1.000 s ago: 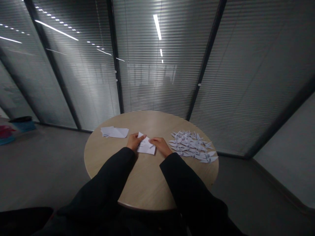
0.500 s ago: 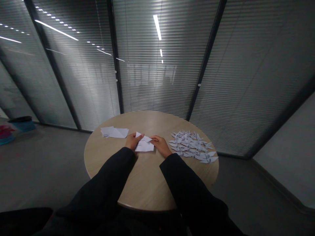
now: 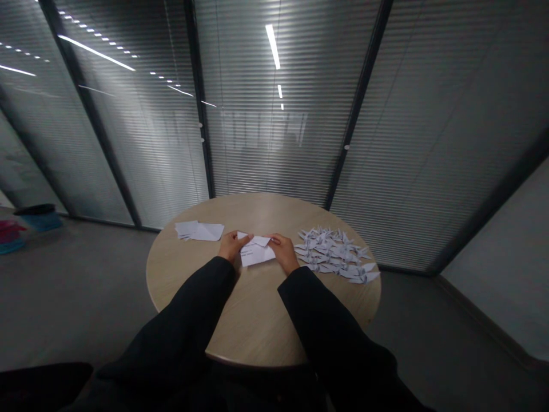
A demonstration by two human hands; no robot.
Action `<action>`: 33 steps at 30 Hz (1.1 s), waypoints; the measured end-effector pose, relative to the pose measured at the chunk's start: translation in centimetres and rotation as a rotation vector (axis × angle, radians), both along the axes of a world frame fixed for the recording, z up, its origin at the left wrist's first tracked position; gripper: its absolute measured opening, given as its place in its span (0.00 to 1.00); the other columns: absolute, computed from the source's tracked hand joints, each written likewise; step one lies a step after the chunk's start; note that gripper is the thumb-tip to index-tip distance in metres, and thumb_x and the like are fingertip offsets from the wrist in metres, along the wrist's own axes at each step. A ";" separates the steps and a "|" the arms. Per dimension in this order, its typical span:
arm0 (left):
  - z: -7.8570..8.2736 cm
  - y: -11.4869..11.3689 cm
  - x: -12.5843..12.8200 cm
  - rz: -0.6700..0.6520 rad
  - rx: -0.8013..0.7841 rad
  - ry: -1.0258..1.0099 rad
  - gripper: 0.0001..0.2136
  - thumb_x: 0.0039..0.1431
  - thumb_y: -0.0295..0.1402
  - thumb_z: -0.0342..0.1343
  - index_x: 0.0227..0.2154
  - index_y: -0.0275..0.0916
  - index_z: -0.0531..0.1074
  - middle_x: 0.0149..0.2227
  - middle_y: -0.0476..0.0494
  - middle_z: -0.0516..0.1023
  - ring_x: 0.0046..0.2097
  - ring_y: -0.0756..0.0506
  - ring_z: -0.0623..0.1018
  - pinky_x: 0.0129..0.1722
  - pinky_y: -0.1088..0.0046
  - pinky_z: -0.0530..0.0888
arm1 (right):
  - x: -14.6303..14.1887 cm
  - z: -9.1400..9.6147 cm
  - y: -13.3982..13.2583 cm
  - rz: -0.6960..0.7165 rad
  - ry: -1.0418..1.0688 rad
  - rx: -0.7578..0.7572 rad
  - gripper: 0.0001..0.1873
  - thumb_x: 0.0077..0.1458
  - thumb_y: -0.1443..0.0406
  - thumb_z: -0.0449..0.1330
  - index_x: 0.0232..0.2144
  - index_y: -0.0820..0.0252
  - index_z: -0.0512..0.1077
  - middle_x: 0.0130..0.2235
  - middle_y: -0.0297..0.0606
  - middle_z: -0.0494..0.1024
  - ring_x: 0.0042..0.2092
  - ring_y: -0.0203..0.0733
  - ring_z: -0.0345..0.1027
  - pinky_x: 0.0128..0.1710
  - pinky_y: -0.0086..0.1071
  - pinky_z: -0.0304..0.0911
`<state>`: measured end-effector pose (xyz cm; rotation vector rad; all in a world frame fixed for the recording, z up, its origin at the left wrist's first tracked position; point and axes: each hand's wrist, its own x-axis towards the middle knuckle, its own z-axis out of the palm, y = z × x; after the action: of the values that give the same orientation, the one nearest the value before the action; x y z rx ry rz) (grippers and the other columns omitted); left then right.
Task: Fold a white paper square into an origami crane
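Between my hands is a white sheet of paper (image 3: 256, 255) with some printed marks, its far edge folded over toward me. My left hand (image 3: 232, 246) is closed on the sheet's left side, thumb lying on top of the paper. At the far right corner my right hand (image 3: 283, 250) pinches the folded part between thumb and fingers. Right of my right hand lies a spread of folded white paper cranes (image 3: 332, 252), set close together. A stack of loose white paper sheets (image 3: 199, 230) lies to the left, beyond my left hand.
Everything lies on a round wooden table (image 3: 257, 312). Behind it stands a glass partition (image 3: 274, 149) with blinds and dark frames. On the floor at the far left are a blue bin (image 3: 40, 218) and a red and blue item (image 3: 9, 236).
The paper has turned slightly and shifted a little right. My right hand has moved to the fold's far right corner, and the folded edge now lies flatter and straighter. My left hand stays in place.
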<state>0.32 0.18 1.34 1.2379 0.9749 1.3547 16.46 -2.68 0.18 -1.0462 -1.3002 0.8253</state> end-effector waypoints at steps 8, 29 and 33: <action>-0.5 0.6 -0.6 0.105 0.147 0.211 0.16 0.36 0.42 0.66 0.21 0.33 0.72 0.17 0.51 0.68 0.19 0.53 0.65 0.19 0.76 0.59 | -0.4 0.7 -0.5 0.139 0.223 -0.159 0.20 0.43 0.55 0.60 0.38 0.60 0.71 0.31 0.36 0.76 0.31 0.39 0.70 0.28 0.29 0.62; -0.4 0.2 -0.2 0.036 0.064 0.118 0.20 0.34 0.46 0.66 0.21 0.33 0.70 0.20 0.45 0.72 0.21 0.50 0.69 0.21 0.75 0.64 | -0.2 0.0 -0.3 0.080 0.105 -0.070 0.22 0.33 0.54 0.68 0.30 0.62 0.71 0.29 0.38 0.77 0.29 0.41 0.70 0.28 0.32 0.63; -0.4 0.1 -0.2 0.031 0.056 0.114 0.20 0.35 0.46 0.66 0.22 0.33 0.70 0.20 0.45 0.72 0.21 0.50 0.69 0.21 0.75 0.64 | -0.1 0.0 -0.2 0.073 0.101 -0.065 0.23 0.33 0.53 0.67 0.30 0.63 0.72 0.28 0.38 0.77 0.29 0.41 0.70 0.28 0.32 0.63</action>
<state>0.15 0.27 0.97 1.3597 1.0450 1.3553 16.34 -2.88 0.14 -0.9999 -1.2392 0.9689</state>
